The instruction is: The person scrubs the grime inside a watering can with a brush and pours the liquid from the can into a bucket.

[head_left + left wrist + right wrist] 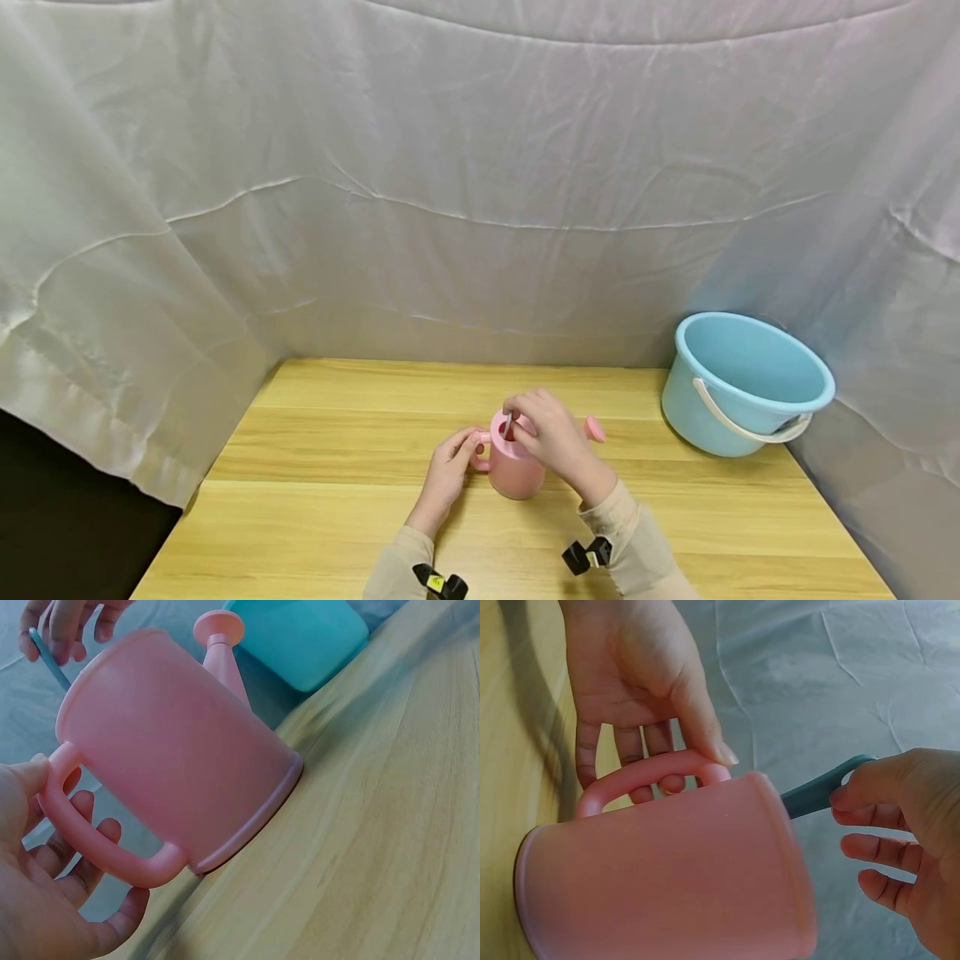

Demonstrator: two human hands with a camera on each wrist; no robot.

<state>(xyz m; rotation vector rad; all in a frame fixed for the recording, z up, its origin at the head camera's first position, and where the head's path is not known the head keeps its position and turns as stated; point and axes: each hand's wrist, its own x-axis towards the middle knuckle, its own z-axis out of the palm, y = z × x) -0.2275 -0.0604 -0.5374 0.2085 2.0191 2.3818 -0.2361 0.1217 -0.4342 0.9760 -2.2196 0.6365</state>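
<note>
A person worked with 2 hands over a pink watering can (517, 478) standing upright near the middle of a wood-grain table (322, 517), its pale yellow boards running crosswise. The left hand (450, 469) gripped the can's handle; the right hand (553, 435) pinched a slim grey-green stick (817, 793) at the top opening, though from where I stood its lower end was hidden. Wrinkled, silvery cloth (480, 150) draped the room on 3 sides, and 1 light-blue bucket (693, 408) stood at the far right corner.
</note>
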